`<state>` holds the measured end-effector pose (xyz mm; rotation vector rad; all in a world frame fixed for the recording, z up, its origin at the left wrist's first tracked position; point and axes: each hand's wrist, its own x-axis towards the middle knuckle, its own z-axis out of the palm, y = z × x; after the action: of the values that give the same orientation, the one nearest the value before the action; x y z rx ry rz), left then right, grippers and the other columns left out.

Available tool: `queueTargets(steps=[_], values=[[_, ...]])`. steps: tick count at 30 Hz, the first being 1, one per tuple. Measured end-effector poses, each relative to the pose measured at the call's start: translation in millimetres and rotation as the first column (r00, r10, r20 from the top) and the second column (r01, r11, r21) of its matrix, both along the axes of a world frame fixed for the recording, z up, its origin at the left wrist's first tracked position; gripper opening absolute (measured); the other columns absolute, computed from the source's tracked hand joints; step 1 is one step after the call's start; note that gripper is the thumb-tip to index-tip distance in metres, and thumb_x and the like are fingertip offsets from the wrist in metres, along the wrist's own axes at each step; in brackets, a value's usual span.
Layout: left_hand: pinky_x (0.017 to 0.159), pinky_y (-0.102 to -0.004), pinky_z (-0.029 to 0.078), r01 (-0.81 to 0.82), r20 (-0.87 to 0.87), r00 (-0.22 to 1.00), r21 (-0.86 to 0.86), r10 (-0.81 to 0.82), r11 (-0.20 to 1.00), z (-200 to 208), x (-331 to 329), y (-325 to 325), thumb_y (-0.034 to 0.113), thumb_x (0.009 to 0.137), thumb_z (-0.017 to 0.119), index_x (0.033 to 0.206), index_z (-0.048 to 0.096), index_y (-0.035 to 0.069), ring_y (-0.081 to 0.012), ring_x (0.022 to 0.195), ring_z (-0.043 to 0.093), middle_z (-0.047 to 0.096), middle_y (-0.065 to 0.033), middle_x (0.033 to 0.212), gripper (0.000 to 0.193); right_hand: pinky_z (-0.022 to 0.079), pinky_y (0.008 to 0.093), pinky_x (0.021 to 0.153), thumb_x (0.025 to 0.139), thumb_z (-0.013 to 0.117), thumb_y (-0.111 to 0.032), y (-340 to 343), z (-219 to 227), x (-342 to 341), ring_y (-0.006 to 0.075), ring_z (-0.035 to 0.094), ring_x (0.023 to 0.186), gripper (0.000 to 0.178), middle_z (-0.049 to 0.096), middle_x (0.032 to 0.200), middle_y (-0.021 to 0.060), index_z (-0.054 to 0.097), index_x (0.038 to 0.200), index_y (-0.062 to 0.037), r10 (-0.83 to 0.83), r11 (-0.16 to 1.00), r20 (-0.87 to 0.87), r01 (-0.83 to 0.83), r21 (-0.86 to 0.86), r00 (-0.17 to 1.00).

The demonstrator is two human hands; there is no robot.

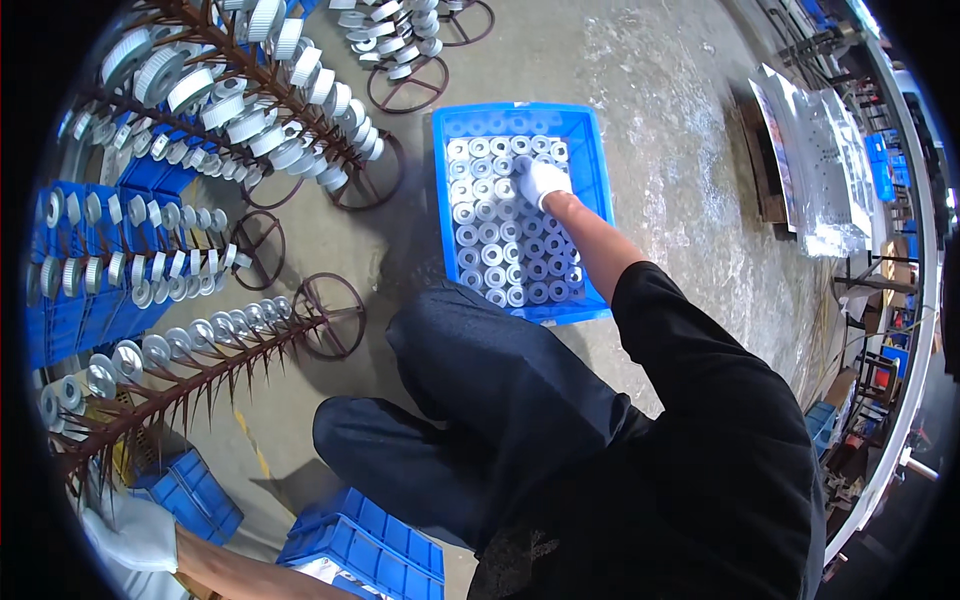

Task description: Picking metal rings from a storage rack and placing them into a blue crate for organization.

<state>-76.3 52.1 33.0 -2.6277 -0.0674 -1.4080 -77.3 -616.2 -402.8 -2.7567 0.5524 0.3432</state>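
My right hand (545,183), in a white glove, reaches down into a blue crate (603,175). Its fingers are closed at the top of one of the round metal pulleys (490,255) standing there in close rows; the fingertips are partly hidden. At the lower left edge, my left hand (135,532), also gloved in white, is beside the lower end of a brown spiked rack (190,395). The fingers there look bent among the spikes, and what they hold is hidden. Silvery pulleys (157,350) hang along that rack's upper side.
More spiked racks (245,65) loaded with toothed pulleys crowd the left, their round bases (405,85) on the floor. Blue crates (365,545) stand near my legs and behind the racks. To the right, a plastic-wrapped stack (820,165) sits on a pallet beside shelving.
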Motion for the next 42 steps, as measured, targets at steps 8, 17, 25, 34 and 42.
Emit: queueTargets(steps=[8, 17, 25, 34, 42], values=[[0.072, -0.0277, 0.050, -0.124, 0.023, 0.992, -0.077, 0.126, 0.989, -1, -4, -72, 0.000, 0.084, 0.056, 0.106, 0.060, -0.004, -0.0219, 0.080, 0.064, 0.066, -0.0142, 0.095, 0.023, 0.047, 0.0452, 0.070, 0.083, 0.046, -0.021, 20, 30, -10, 0.0394, 0.061, 0.080, 0.031, 0.064, 0.091, 0.0193, 0.053, 0.109, -0.0073, -0.065, 0.993, 0.122, 0.053, 0.105, 0.990], [0.078, -0.0280, 0.050, -0.112, 0.078, 0.992, 0.220, 0.096, 0.969, -2, 11, -31, 0.001, 0.085, 0.054, 0.111, 0.060, 0.004, -0.0212, 0.086, 0.062, 0.064, -0.0105, 0.102, 0.027, 0.046, 0.0420, 0.062, 0.087, 0.047, -0.028, 103, 104, -163, 0.0376, 0.058, 0.067, 0.031, 0.063, 0.075, 0.0152, 0.060, 0.077, -0.0029, 0.216, 0.905, 0.112, -0.242, 0.349, 0.970], [0.076, -0.0292, 0.051, -0.101, 0.030, 0.995, 0.212, 0.097, 0.972, 3, 9, -70, 0.011, 0.090, 0.050, 0.114, 0.060, 0.007, -0.0214, 0.088, 0.063, 0.064, -0.0083, 0.104, 0.026, 0.047, 0.0431, 0.061, 0.089, 0.045, -0.030, 119, 95, -186, 0.0368, 0.060, 0.066, 0.036, 0.064, 0.074, 0.0158, 0.061, 0.073, -0.0029, 0.134, 0.986, 0.039, -0.138, 0.099, 0.990], [0.080, -0.0396, 0.048, 0.182, 0.121, 0.968, 0.258, -0.219, 0.949, 9, 6, -120, 0.015, 0.091, 0.049, 0.110, 0.059, 0.001, -0.0308, 0.083, 0.059, 0.063, -0.0157, 0.097, 0.026, 0.048, 0.0445, 0.058, 0.088, 0.042, -0.029, 113, 83, -187, 0.0373, 0.061, 0.063, 0.038, 0.065, 0.073, 0.0161, 0.063, 0.070, -0.0028, 0.092, 0.991, 0.036, -0.095, 0.090, 0.995], [0.071, -0.0274, 0.051, 0.189, 0.098, 0.981, -0.648, -0.166, 0.738, 20, -14, -118, 0.013, 0.087, 0.056, 0.094, 0.066, -0.001, -0.0182, 0.078, 0.063, 0.066, -0.0096, 0.083, 0.019, 0.048, 0.0428, 0.059, 0.086, 0.047, -0.025, 125, 102, -173, 0.0353, 0.060, 0.065, 0.030, 0.065, 0.077, 0.0156, 0.063, 0.072, -0.0032, 0.142, 0.989, -0.026, -0.140, 0.040, 0.990]])
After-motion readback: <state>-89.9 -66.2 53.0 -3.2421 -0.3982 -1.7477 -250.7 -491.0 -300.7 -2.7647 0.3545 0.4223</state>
